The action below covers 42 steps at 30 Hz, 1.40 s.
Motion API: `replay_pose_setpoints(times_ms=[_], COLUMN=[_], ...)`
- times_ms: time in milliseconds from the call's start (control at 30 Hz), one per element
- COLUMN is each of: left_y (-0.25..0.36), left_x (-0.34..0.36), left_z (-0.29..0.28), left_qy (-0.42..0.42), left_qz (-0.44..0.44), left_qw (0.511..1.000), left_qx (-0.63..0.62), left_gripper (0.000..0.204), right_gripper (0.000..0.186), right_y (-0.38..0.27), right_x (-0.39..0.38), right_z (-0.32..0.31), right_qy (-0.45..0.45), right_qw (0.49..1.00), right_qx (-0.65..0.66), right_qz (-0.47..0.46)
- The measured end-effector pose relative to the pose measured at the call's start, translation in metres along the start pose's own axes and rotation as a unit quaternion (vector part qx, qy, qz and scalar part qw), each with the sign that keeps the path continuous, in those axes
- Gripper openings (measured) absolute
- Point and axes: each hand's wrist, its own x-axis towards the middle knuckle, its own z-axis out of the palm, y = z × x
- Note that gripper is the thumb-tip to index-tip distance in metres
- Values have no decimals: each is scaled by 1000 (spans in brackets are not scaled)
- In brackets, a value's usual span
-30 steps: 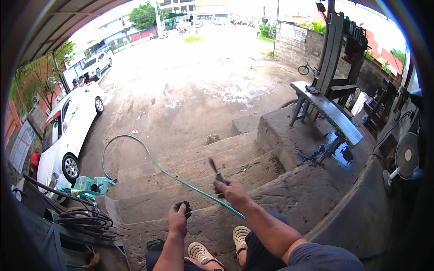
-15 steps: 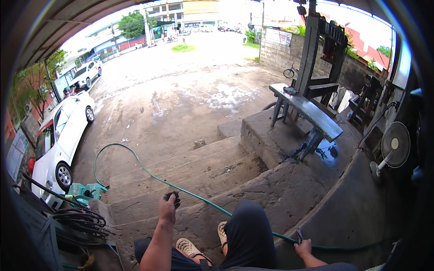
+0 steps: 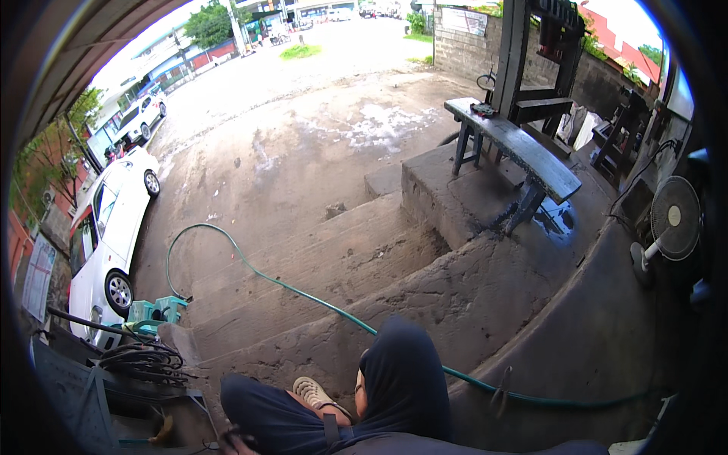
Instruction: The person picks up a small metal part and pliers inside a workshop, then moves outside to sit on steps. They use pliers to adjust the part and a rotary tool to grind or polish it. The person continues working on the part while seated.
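My left hand [image 3: 241, 442] is low at the bottom edge, beside my left knee. It is only partly in view and blurred, closed round something small and dark that I cannot make out. My right hand is out of view. A plier-like tool [image 3: 500, 389] with two slim handles lies by the green hose [image 3: 478, 381], right of my raised knee. The hose runs from the lower right, behind that knee, down the steps and loops on the ground. My sandalled foot [image 3: 317, 394] rests on the concrete.
Worn concrete steps [image 3: 303, 303] drop away ahead. A metal bench [image 3: 523, 152] stands on a raised block, near a standing fan [image 3: 673, 216]. At left are coiled black cables [image 3: 144, 362], teal plastic crates [image 3: 152, 311] and a white car [image 3: 106, 250].
My left hand has come back from above the steps to beside my left knee. My right hand has let go of the tool by the hose and left the view.
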Motion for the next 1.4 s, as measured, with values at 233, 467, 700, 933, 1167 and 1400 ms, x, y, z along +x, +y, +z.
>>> replay_pose_setpoints(times_ms=[233,467,700,933,1167,1400], left_y=[-39,-20,-15,-14,-14,-16], left_x=[-106,-114,-114,-113,-113,-112], left_z=[-66,-52,-57,-64,-72,-80], left_qy=[113,131,129,133,135,130], left_qz=[-179,-176,-162,-156,-129,-98], left_qw=[968,965,967,969,973,977], left_qx=[135,140,146,140,139,137], left_gripper=[68,68,68,68,68,69], right_gripper=[55,56,57,59,60,62], right_y=[-5,-1,-1,0,1,9], right_x=[13,18,13,12,2,-11], right_z=[-13,-16,-18,-18,-11,-4], right_qy=[-32,-52,-72,-90,-101,-137], right_qw=[999,998,997,996,995,991], right_qx=[4,6,0,-5,-5,5], right_qz=[-6,-15,-11,-11,-7,-1])
